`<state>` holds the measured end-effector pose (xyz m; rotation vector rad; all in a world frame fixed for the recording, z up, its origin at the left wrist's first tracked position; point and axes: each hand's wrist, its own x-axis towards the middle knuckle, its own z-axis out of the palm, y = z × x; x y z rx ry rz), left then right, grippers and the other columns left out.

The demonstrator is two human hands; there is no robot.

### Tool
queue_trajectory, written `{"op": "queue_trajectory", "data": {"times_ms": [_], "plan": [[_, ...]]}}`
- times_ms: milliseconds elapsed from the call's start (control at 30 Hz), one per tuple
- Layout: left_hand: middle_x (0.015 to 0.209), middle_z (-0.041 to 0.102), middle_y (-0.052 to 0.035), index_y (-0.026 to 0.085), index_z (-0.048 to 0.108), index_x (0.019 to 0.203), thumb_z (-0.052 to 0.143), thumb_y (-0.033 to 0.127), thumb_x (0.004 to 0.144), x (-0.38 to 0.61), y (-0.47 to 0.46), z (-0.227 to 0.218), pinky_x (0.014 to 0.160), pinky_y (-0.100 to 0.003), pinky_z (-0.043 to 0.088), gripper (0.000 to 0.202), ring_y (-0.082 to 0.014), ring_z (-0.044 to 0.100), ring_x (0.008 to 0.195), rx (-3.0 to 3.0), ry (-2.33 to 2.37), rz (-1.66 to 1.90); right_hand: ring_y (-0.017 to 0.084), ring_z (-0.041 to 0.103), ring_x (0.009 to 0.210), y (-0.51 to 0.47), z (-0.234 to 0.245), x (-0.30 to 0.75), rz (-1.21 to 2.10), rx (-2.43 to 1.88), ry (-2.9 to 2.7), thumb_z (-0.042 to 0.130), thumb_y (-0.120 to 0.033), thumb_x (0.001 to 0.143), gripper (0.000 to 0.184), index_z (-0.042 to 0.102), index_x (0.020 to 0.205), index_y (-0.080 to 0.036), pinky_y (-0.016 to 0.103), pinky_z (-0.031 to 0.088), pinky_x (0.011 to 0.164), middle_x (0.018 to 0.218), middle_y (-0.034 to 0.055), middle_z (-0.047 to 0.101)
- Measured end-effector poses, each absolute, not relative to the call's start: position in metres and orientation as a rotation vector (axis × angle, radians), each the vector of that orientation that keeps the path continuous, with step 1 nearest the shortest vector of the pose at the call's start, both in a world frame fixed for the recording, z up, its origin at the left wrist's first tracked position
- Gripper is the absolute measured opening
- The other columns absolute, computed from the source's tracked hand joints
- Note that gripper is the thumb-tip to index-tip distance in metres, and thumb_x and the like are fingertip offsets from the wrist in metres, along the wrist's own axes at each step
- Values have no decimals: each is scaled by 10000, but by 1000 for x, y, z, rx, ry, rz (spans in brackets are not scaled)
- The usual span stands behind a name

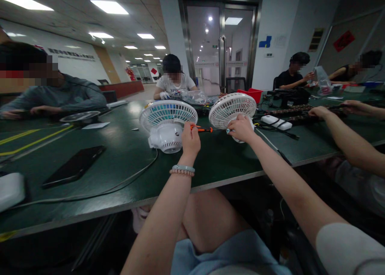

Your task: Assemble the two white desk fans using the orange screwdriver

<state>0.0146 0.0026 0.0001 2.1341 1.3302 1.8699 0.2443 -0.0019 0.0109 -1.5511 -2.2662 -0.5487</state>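
My left hand (191, 138) is closed round an orange and black screwdriver (205, 129), which points sideways to the right. Just behind this hand stands a white fan (168, 136), its rounded motor housing turned towards me and its round grille (168, 111) facing away. My right hand (242, 128) is closed in front of a second white fan (233, 106). Between its fingertips is a small piece with a pale blue end (228, 131), too small to name. Part of the second fan's housing is hidden behind my right hand.
On the green table (120, 162) lie a black phone (74, 165), a white case (11, 191) and a grey cable (126, 180). A white power strip (276, 122) with black cords is at right. Co-workers sit around; one person's forearms (345, 134) reach in from the right.
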Motion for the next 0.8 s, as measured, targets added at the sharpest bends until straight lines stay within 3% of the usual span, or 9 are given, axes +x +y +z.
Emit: {"op": "queue_trajectory", "data": {"times_ms": [267,567,800], "plan": [[715,497,-14,193,439,836,343,220,862,14,4,-3,663,-297,372,103,-161,488,669,2130,1399,1857,274,394,999,-2,12,243,-545,-1574,-2271,505,-368,824,256,716,919,-256,408,245,788,1095,13,659],[726,493,-26,191,426,877,312,285,898,16,3,-4,693,-323,384,149,-181,503,688,2100,1469,1832,276,389,1003,-1,11,243,-549,-1571,-2269,507,-369,824,259,716,935,-262,408,241,788,1094,17,658],[744,502,-39,192,419,888,281,320,911,16,0,-2,633,-316,359,189,-187,499,666,2101,1544,1775,277,393,1003,-2,10,243,-573,-1573,-2272,505,-376,826,261,712,927,-254,401,243,779,1102,16,655]]}}
